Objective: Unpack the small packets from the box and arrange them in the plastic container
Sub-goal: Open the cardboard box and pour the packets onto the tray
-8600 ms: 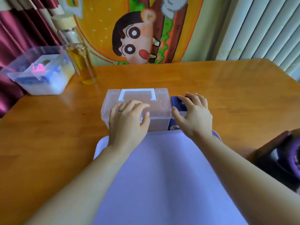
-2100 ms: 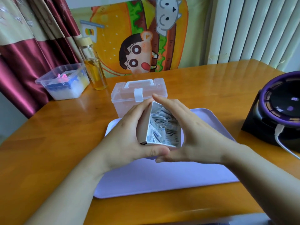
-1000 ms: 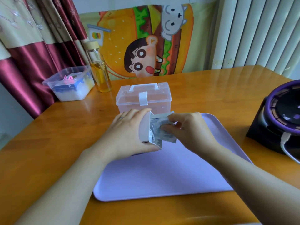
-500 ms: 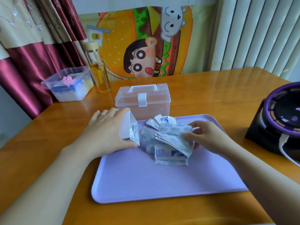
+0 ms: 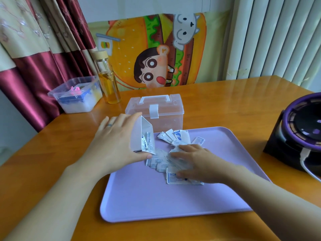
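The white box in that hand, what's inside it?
A few small packets show at the open end of the white box. The left hand grips the box, and its walls hide whatever lies deeper in.

Wooden table (image 5: 225, 101), orange-brown and glossy. Lilac tray (image 5: 156, 197) lies flat at near centre. Clear plastic container (image 5: 156, 110), lid shut, white handle and latch, stands just behind the tray's far edge. Far left: glass bottle (image 5: 108, 84) of yellow liquid, upright, beside an open tub (image 5: 76, 96). Black-and-purple device (image 5: 298, 133) at right edge.
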